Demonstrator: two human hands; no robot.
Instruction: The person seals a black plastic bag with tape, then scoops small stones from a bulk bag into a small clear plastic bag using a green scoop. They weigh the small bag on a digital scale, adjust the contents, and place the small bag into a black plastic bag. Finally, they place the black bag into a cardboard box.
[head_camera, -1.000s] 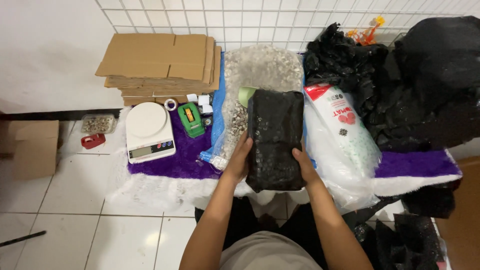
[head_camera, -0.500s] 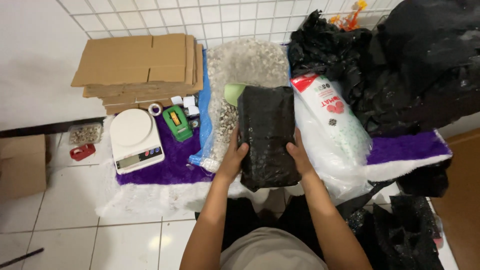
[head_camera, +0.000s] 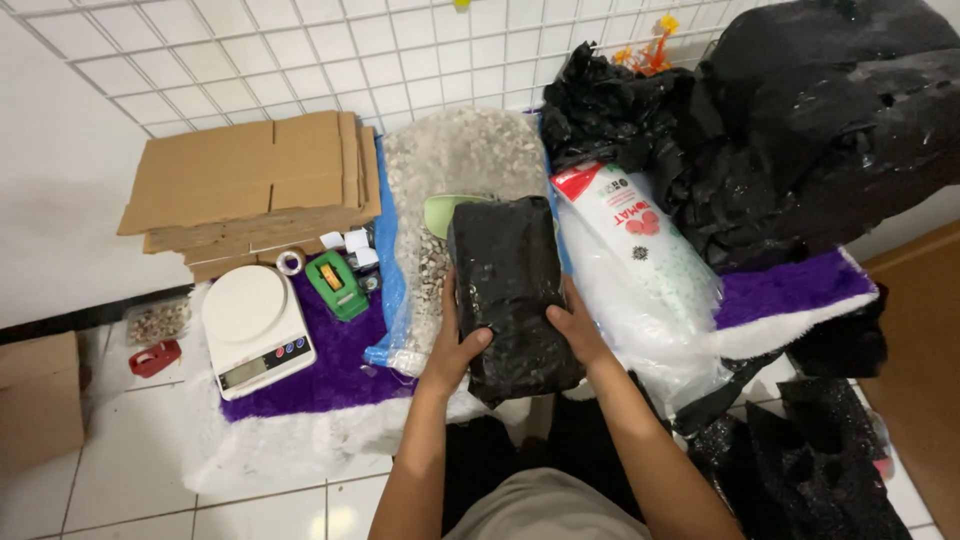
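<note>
I have the black bag (head_camera: 512, 295) between both hands, standing long-ways over the near edge of the purple rug (head_camera: 330, 375), in front of the clear sack of gravel (head_camera: 440, 200). My left hand (head_camera: 455, 350) grips its left side with the fingers (head_camera: 478, 342) wrapped onto the front, clamped on the plastic. My right hand (head_camera: 575, 330) presses flat on the right side, its fingers mostly hidden behind the bag, so I cannot tell how far they curl.

Against a second ago, little has changed in the hold: the same two hands on the same lower half of the bag, which stays upright in the same spot next to the white sack (head_camera: 640, 260) with the red end. What shifted is my head; I have leaned in closer and a bit right, so everything looms larger. I judge the bag is being steadied or felt, not carried off.

To the left sit the white scale (head_camera: 255, 325), the green tape dispenser (head_camera: 335, 285) and flat cardboard (head_camera: 250, 185). Black bags (head_camera: 800, 130) are piled at the right.
</note>
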